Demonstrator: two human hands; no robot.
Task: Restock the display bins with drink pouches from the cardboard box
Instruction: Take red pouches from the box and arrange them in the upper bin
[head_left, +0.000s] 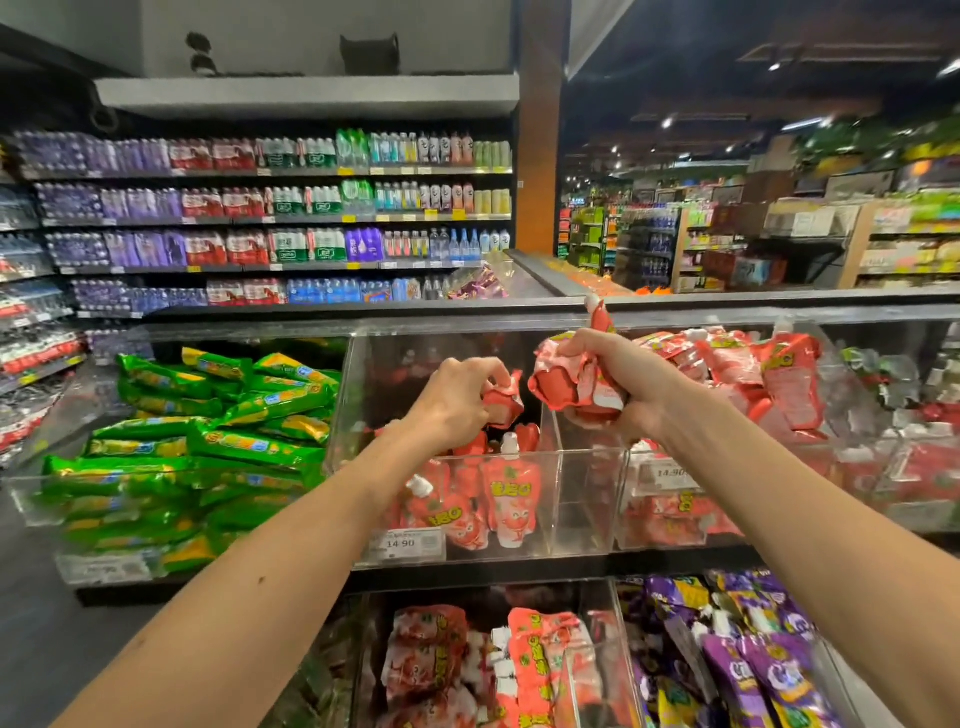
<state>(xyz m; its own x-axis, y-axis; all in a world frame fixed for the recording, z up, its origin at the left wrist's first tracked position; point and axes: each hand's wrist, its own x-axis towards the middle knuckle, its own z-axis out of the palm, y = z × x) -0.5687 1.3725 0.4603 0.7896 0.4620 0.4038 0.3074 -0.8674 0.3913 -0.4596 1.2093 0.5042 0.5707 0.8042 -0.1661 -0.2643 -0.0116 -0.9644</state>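
Left hand: I pinch one red pouch by its top.
Right hand: at 3 o'clock from my left, clenched round a bunch of pouches.
Clear bin: at 6 o'clock under both hands, few pouches inside.
Green packs: at 9 o'clock.

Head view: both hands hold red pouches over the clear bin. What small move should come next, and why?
Probably lower the left hand and release its red pouch into the clear bin below. That hand hangs over the bin, which looks sparsely filled, while the right hand holds a bunch to follow.
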